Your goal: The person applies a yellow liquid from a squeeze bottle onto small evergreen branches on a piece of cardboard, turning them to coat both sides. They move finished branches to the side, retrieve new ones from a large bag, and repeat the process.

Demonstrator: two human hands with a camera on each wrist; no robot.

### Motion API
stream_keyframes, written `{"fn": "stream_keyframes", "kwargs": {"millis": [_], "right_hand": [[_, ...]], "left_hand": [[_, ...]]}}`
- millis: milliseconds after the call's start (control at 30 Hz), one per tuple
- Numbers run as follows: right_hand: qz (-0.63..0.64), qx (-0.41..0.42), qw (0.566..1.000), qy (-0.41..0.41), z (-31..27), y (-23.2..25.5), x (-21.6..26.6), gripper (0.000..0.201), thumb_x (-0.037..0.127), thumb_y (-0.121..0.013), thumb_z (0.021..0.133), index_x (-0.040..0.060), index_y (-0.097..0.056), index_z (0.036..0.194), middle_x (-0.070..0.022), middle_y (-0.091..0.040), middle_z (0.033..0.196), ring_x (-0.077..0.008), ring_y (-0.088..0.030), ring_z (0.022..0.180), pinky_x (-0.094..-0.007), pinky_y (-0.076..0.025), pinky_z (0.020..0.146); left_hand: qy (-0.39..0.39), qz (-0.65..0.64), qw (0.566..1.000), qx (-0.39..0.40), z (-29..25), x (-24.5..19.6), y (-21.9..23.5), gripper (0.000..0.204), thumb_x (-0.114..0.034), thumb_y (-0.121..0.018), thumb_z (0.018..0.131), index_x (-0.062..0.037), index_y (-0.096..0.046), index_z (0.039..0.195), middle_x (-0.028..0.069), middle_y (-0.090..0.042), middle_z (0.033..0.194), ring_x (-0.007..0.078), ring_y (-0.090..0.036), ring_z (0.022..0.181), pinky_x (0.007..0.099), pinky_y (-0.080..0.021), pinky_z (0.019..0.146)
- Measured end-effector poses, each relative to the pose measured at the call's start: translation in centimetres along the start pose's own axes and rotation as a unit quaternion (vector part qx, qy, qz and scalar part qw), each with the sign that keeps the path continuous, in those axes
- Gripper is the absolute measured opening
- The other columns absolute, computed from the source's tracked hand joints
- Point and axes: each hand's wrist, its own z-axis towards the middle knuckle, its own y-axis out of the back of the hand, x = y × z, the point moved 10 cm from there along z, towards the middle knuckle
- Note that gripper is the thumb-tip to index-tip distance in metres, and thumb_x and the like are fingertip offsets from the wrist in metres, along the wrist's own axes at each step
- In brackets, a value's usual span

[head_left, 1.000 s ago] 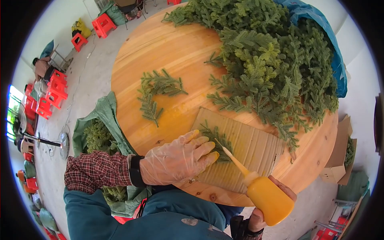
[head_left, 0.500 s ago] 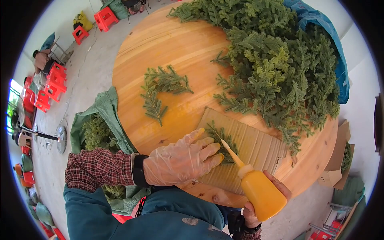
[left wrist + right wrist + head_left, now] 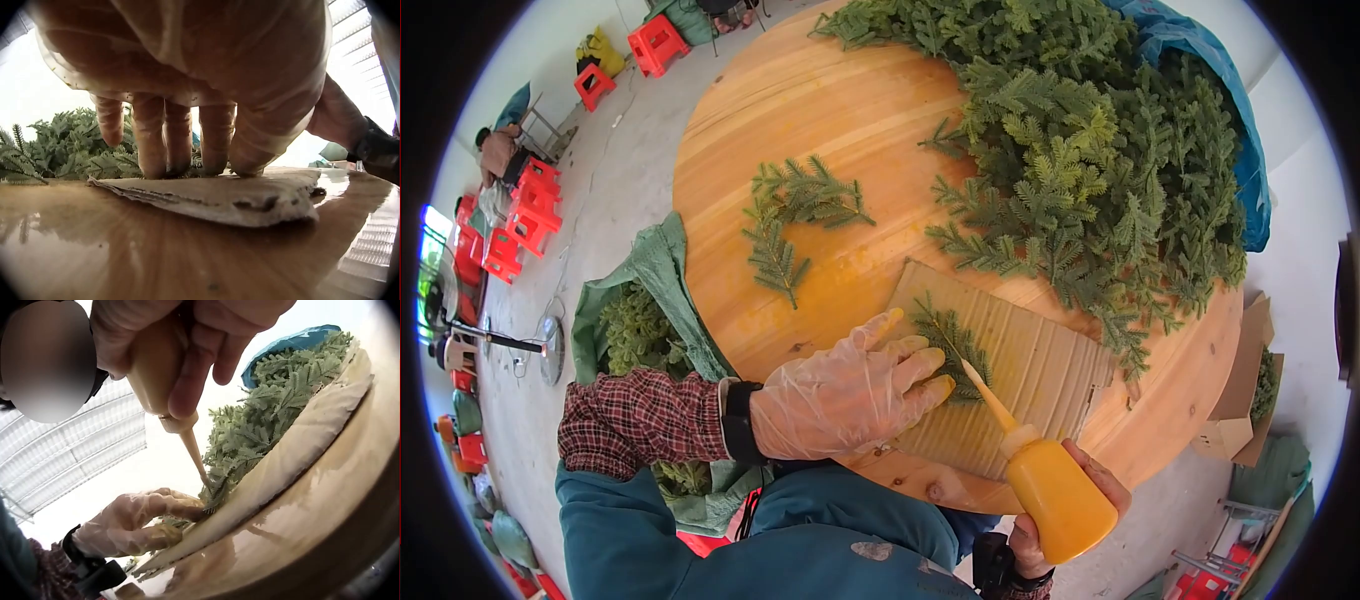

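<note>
My left hand [image 3: 830,400], in a clear plastic glove with yellow-stained fingertips, presses with nearly straight fingers at the lower left of a green fir sprig [image 3: 948,345]. The sprig lies on a piece of corrugated cardboard [image 3: 1040,370]; part of it is hidden under the fingers. In the left wrist view the gloved fingers [image 3: 150,140] reach down to the cardboard's top. My bare right hand [image 3: 1028,540] grips a squeeze bottle [image 3: 1060,500] of yellow-orange liquid, tilted nozzle-down. Its long tapered nozzle [image 3: 194,453] points at the sprig, tip right at the needles.
Several fir sprigs [image 3: 800,195] lie on the round wooden table [image 3: 830,100] at left. A big heap of fir branches [image 3: 1090,170] with a blue bag [image 3: 1250,150] fills the far right. A green sack [image 3: 650,270] stands left of the table, a cardboard box [image 3: 1240,390] right.
The nozzle tip has moved along the sprig, down and to the right, toward my body. My left hand keeps its place on the cardboard. The head view has shifted slightly.
</note>
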Motion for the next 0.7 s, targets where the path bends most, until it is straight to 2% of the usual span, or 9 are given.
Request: {"fn": "stream_keyframes", "kwargs": {"millis": [133,200,300,333,433,567,700], "right_hand": [[-0.004,0.005,1.0,0.002,-0.3,0.9,0.2,0.085,0.042,-0.089,0.065,-0.0005,-0.04,0.12,-0.0262,-0.062,0.108,-0.0314,-0.066,0.099,-0.0393,-0.054,0.088],[-0.008,0.009,1.0,0.006,-0.6,1.4,0.2,0.085,0.041,-0.089,0.065,-0.0008,-0.04,0.12,-0.0264,-0.062,0.108,-0.0317,-0.066,0.099,-0.0392,-0.054,0.088],[-0.051,0.012,0.999,-0.008,-1.2,2.0,-0.2,0.092,0.064,-0.078,0.07,-0.0016,-0.039,0.121,-0.0211,-0.057,0.117,-0.0292,-0.061,0.107,-0.0382,-0.051,0.094],[-0.052,0.011,0.999,-0.008,-1.3,2.3,0.0,0.092,0.064,-0.078,0.07,-0.0016,-0.039,0.121,-0.0211,-0.057,0.117,-0.0292,-0.061,0.107,-0.0382,-0.051,0.094],[-0.089,-0.002,0.992,-0.086,-1.3,3.0,0.1,0.091,0.065,-0.077,0.071,-0.0016,-0.04,0.121,-0.0204,-0.058,0.116,-0.0282,-0.061,0.107,-0.037,-0.051,0.094],[-0.177,0.016,0.983,-0.054,-2.1,5.0,0.1,0.091,0.067,-0.076,0.071,-0.0018,-0.041,0.121,-0.0197,-0.059,0.115,-0.0277,-0.061,0.107,-0.0362,-0.051,0.094],[-0.139,-0.003,0.988,-0.063,-2.0,5.0,1.0,0.091,0.067,-0.074,0.072,-0.0023,-0.041,0.121,-0.0191,-0.058,0.116,-0.0271,-0.061,0.107,-0.0356,-0.051,0.094]], "left_hand": [[0.0,0.077,0.997,-0.023,0.0,-0.2,-0.2,0.052,-0.032,-0.065,0.077,-0.0121,-0.058,0.125,0.0102,-0.055,0.127,0.0259,-0.055,0.12,0.0501,-0.03,0.112],[-0.002,0.057,0.998,-0.016,0.0,-0.1,-0.1,0.051,-0.03,-0.063,0.079,-0.0104,-0.057,0.126,0.0111,-0.055,0.127,0.0268,-0.055,0.121,0.0503,-0.031,0.112],[-0.001,0.018,1.0,-0.002,0.1,-0.1,-0.2,0.051,-0.028,-0.061,0.082,-0.007,-0.055,0.128,0.0128,-0.054,0.129,0.0285,-0.054,0.121,0.0507,-0.032,0.111],[-0.001,0.025,1.0,-0.002,0.1,-0.1,-0.2,0.05,-0.027,-0.06,0.082,-0.0073,-0.055,0.128,0.0127,-0.055,0.128,0.0282,-0.054,0.121,0.0509,-0.032,0.111],[-0.001,0.039,0.999,-0.003,0.1,-0.2,-0.2,0.05,-0.027,-0.06,0.082,-0.0079,-0.055,0.128,0.0124,-0.055,0.127,0.0278,-0.054,0.121,0.0515,-0.032,0.11],[-0.007,0.062,0.998,-0.014,0.1,-0.4,-0.2,0.049,-0.026,-0.059,0.083,-0.0085,-0.055,0.128,0.0117,-0.055,0.126,0.0269,-0.055,0.12,0.0525,-0.033,0.11],[0.004,0.101,0.995,-0.008,0.1,-0.3,-0.4,0.049,-0.034,-0.067,0.08,-0.016,-0.058,0.125,0.0075,-0.056,0.125,0.0246,-0.057,0.118,0.0511,-0.027,0.114]]}}
